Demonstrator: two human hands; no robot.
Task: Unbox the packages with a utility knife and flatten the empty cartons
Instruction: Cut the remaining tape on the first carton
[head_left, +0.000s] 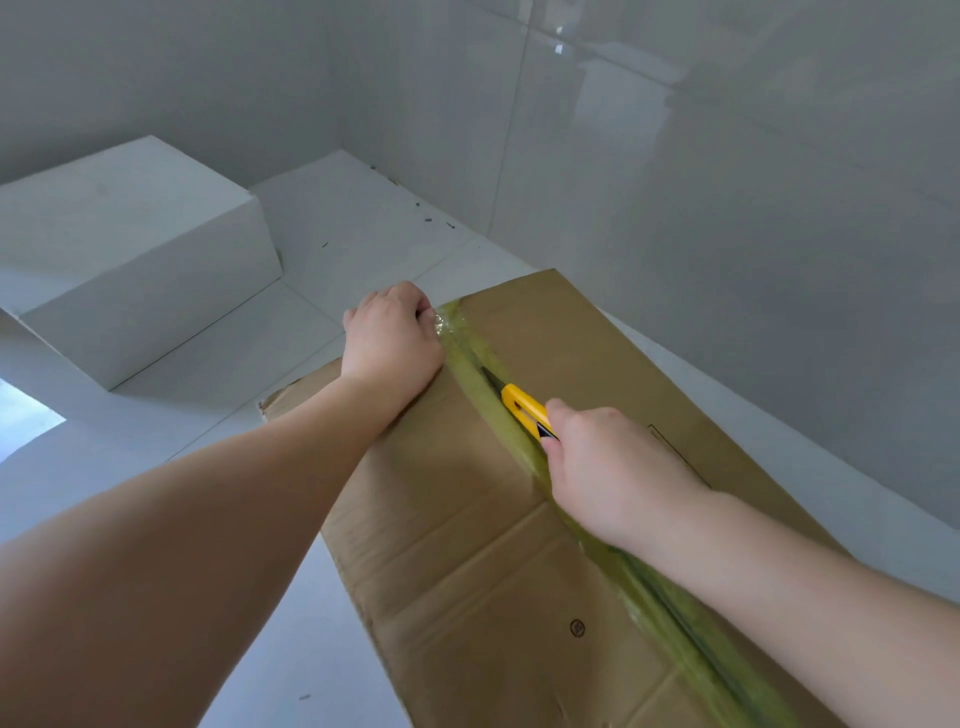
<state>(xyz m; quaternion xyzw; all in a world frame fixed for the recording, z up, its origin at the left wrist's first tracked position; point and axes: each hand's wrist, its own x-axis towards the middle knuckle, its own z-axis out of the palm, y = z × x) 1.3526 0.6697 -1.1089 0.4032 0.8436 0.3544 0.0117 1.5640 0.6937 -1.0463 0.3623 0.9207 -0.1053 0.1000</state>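
Yellow utility knife (525, 409) – along taped seam (478, 374), tip pointing away.

Two bare forearms, no sleeves, left hand (390, 338), right hand (613, 467), no jewellery

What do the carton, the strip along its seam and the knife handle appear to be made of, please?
Carton: brown corrugated cardboard, matte, with creased fold lines and a ragged edge. Strip: glossy translucent yellowish tape, probably plastic, crinkled at its far end. Knife handle: smooth bright yellow, likely plastic.
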